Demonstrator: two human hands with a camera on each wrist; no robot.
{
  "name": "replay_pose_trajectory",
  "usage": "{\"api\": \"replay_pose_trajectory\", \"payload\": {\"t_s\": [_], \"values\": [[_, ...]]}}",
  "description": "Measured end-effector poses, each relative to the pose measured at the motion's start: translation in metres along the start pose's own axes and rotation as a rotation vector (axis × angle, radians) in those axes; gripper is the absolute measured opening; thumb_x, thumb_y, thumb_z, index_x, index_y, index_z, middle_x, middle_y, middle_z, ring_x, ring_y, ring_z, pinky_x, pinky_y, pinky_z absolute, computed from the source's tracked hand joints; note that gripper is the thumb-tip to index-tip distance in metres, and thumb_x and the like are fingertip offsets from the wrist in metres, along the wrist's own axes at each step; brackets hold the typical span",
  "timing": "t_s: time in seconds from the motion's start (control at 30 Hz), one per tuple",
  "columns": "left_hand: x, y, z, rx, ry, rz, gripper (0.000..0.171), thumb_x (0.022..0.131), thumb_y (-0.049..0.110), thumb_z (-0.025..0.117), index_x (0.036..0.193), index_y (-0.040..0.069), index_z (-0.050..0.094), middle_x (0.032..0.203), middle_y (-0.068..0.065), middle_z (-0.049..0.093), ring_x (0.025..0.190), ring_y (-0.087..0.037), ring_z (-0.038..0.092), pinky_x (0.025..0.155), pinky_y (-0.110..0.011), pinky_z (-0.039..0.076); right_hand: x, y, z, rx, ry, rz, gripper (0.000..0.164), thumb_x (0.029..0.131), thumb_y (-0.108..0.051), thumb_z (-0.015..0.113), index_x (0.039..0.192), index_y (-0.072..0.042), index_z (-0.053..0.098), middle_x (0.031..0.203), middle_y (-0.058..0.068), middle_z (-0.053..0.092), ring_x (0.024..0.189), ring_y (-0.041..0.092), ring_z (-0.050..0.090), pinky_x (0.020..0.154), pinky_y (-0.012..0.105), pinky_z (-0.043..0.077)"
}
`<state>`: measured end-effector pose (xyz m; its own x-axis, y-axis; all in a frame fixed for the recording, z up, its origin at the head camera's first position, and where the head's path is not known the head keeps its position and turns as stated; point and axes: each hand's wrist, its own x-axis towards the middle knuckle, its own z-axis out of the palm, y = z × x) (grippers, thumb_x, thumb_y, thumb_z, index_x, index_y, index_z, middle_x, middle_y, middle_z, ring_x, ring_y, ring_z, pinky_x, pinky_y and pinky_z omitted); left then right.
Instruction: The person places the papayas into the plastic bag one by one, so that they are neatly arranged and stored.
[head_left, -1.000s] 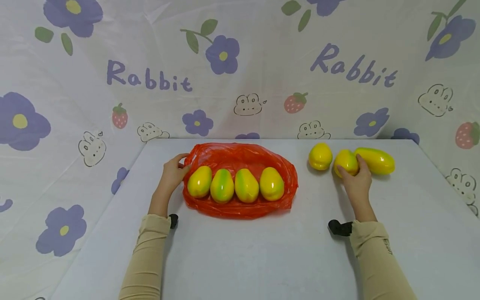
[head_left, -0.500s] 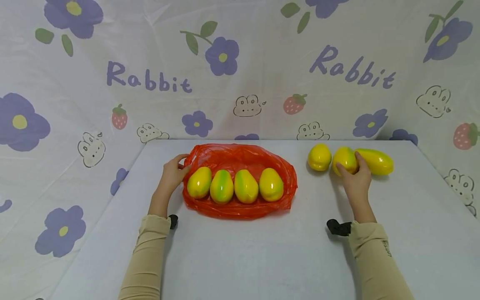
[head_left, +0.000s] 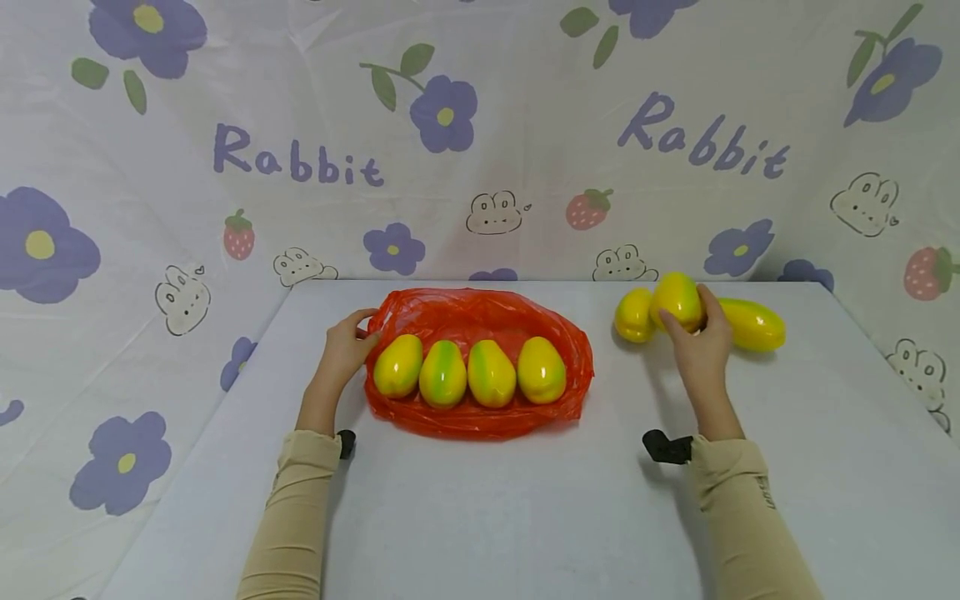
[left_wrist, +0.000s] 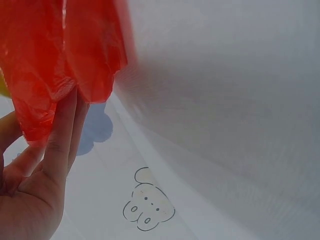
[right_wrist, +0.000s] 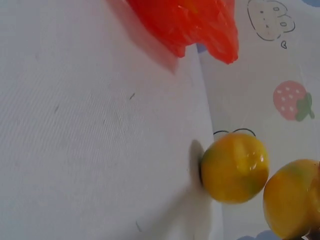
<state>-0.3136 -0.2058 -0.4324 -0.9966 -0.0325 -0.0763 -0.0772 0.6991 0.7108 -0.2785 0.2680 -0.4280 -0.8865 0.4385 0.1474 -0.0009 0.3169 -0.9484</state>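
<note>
In the head view my right hand (head_left: 702, 350) grips a glossy yellow-green papaya (head_left: 677, 302) between thumb and fingers, raised off the table. It overlaps another papaya (head_left: 634, 316) standing just to its left. A longer-looking papaya (head_left: 753, 325) lies to the right of the hand. My left hand (head_left: 348, 346) pinches the left edge of an open red plastic bag (head_left: 480, 312); the left wrist view shows the fingers (left_wrist: 62, 135) at the hanging red film. Several papayas (head_left: 444, 373) sit in a row in the bag. The right wrist view catches the held papaya (right_wrist: 290, 200) at its edge.
A white table (head_left: 495, 517) carries everything, with its far edge close behind the fruit. A white cloth (head_left: 525, 100) printed with purple flowers, rabbits and strawberries hangs behind. Black wrist mounts (head_left: 667, 447) stick out by the sleeves.
My right hand has lifted the middle papaya off the table and shifted it slightly left, in front of its neighbour. The left hand and bag have stayed in place.
</note>
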Motion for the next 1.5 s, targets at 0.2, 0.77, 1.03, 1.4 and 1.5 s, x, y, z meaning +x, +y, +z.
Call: {"api": "replay_pose_trajectory", "payload": {"t_s": [0.2,0.77,1.03,1.4,1.5], "values": [[0.0,-0.001,0.0,0.005,0.005,0.004,0.051,0.099,0.02,0.052,0.148,0.017,0.04,0.123,-0.023,0.059,0.099,-0.031,0.061,0.088,-0.038,0.058,-0.005,-0.008,0.008,0.028,-0.028,-0.025,0.071,0.095,-0.019,0.063,0.154,-0.012,0.026,0.161,0.005,0.028,0.149,0.019,0.027,0.123,0.032,0.023],[0.002,-0.003,0.0,0.03,0.022,0.031,0.05,0.098,0.019,0.053,0.147,0.015,0.042,0.119,-0.025,0.061,0.096,-0.032,0.063,0.082,-0.035,0.057,-0.013,-0.026,0.038,0.043,-0.09,-0.049,0.072,0.093,-0.026,0.065,0.154,-0.015,0.028,0.16,0.004,0.03,0.148,0.02,0.029,0.122,0.035,0.025],[0.001,-0.002,0.0,0.03,0.013,0.025,0.051,0.099,0.02,0.052,0.148,0.014,0.041,0.122,-0.025,0.06,0.1,-0.033,0.062,0.084,-0.037,0.057,-0.017,-0.029,0.055,0.019,-0.126,-0.049,0.073,0.094,-0.028,0.065,0.155,-0.016,0.027,0.161,0.006,0.029,0.148,0.023,0.03,0.121,0.037,0.027],[0.002,-0.001,0.001,0.026,0.017,0.019,0.05,0.099,0.021,0.053,0.147,0.016,0.041,0.123,-0.024,0.06,0.102,-0.033,0.061,0.088,-0.041,0.057,-0.024,-0.039,0.079,0.041,-0.193,-0.054,0.072,0.094,-0.025,0.065,0.154,-0.014,0.028,0.16,0.008,0.03,0.148,0.024,0.03,0.122,0.038,0.027],[0.002,-0.001,0.002,0.026,0.016,0.019,0.05,0.099,0.021,0.053,0.148,0.016,0.041,0.124,-0.024,0.059,0.103,-0.033,0.06,0.089,-0.042,0.057,-0.027,-0.044,0.086,0.052,-0.221,-0.065,0.071,0.094,-0.025,0.065,0.154,-0.013,0.028,0.161,0.008,0.029,0.149,0.023,0.027,0.122,0.039,0.025]]}}
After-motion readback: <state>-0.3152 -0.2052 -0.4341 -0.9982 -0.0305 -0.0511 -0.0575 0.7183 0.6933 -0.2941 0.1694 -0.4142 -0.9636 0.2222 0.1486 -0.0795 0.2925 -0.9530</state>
